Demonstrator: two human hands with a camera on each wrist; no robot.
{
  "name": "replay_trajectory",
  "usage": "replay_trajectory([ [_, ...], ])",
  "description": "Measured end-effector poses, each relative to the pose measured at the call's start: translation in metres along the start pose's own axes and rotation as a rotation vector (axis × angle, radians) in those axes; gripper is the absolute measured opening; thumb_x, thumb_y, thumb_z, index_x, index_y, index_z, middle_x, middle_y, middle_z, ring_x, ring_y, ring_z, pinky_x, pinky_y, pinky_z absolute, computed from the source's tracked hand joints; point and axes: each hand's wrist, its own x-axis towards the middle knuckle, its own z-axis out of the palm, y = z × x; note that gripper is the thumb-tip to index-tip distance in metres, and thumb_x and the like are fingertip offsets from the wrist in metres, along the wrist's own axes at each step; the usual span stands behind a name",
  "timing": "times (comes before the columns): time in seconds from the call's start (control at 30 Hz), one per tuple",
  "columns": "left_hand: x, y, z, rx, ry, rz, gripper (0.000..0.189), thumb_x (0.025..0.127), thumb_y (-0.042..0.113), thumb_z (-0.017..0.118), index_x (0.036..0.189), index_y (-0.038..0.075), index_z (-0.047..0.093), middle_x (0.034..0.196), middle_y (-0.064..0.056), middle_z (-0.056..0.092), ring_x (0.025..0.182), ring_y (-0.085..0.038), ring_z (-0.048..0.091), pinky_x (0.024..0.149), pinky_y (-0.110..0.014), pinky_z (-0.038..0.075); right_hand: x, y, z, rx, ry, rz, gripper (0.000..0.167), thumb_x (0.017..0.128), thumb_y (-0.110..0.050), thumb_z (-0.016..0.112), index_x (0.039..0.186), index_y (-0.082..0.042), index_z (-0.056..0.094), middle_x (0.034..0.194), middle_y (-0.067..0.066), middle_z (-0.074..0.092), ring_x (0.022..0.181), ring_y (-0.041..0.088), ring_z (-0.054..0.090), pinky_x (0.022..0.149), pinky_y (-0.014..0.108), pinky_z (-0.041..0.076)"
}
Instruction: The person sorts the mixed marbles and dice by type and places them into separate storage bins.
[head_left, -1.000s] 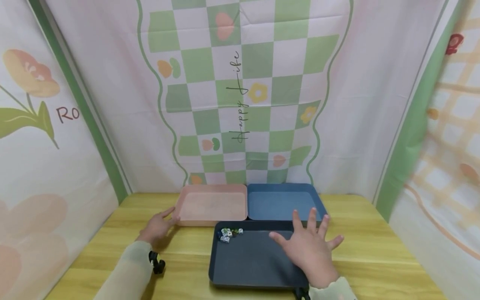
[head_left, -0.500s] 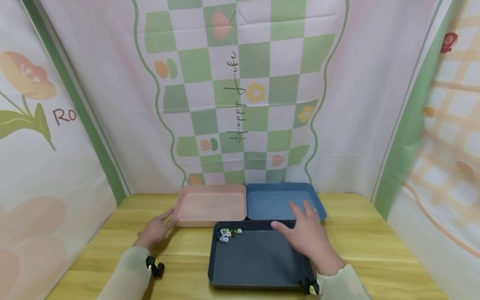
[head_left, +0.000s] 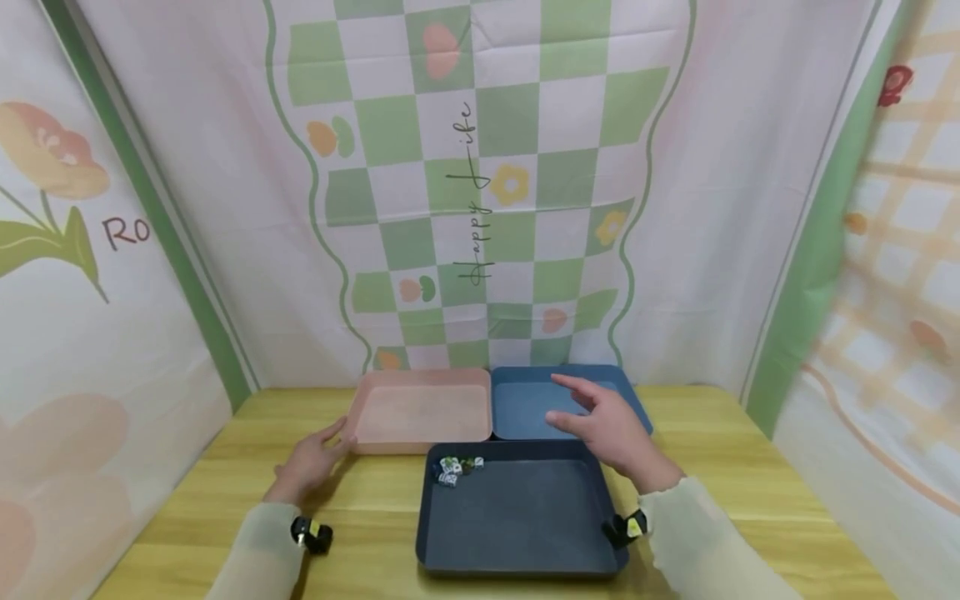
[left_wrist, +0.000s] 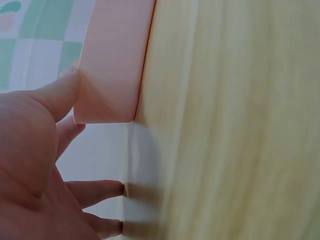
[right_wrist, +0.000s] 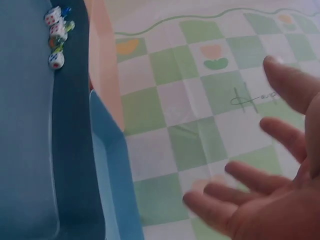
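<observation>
My left hand [head_left: 306, 468] is at the near left corner of the pink tray [head_left: 422, 410]. In the left wrist view, its thumb lies at the tray's rim, one finger reaches behind the corner, and two lower fingertips reach to the table. My right hand [head_left: 617, 432] is spread in the air over the near part of the blue tray [head_left: 528, 408], holding nothing. Below both stands the dark grey tray [head_left: 517, 521]. White dice [head_left: 448, 479] with coloured dots lie heaped in its far left corner, beside small green, amber and blue see-through pieces [right_wrist: 56, 42].
Pink and blue trays stand side by side at the back of the wooden table [head_left: 360, 525], against a checked curtain [head_left: 480, 208]. The dark tray sits close in front of them. Side curtains [head_left: 810, 317] enclose the table left and right.
My right hand has turned from palm-down, fingers widely spread, to side-on, shifting slightly up toward the blue tray. My left hand stays at the pink tray; the dice have not moved.
</observation>
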Motion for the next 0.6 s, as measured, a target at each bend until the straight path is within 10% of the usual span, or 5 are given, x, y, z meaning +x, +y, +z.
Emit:
replay_trajectory([
  [0.4, 0.0, -0.006, 0.004, -0.028, 0.019, -0.005, 0.068, 0.099, 0.063, 0.045, 0.156, 0.027, 0.034, 0.155, -0.021, 0.033, 0.138, -0.057, 0.02, 0.087, -0.086, -0.013, 0.031, 0.019, 0.017, 0.11, -0.108, -0.065, 0.07, 0.085, -0.045, 0.077, 0.146, -0.021, 0.052, 0.153, 0.011, 0.043, 0.141, 0.035, 0.035, 0.102, 0.049, 0.045],
  [0.6, 0.001, -0.006, 0.005, -0.014, 0.026, 0.011, 0.07, 0.098, 0.064, 0.044, 0.156, 0.026, 0.035, 0.154, -0.023, 0.033, 0.137, -0.058, 0.02, 0.086, -0.087, -0.012, 0.042, 0.02, 0.029, -0.002, -0.142, -0.081, 0.066, 0.085, -0.048, 0.076, 0.142, -0.023, 0.057, 0.158, 0.005, 0.035, 0.144, 0.034, 0.03, 0.106, 0.054, 0.039],
])
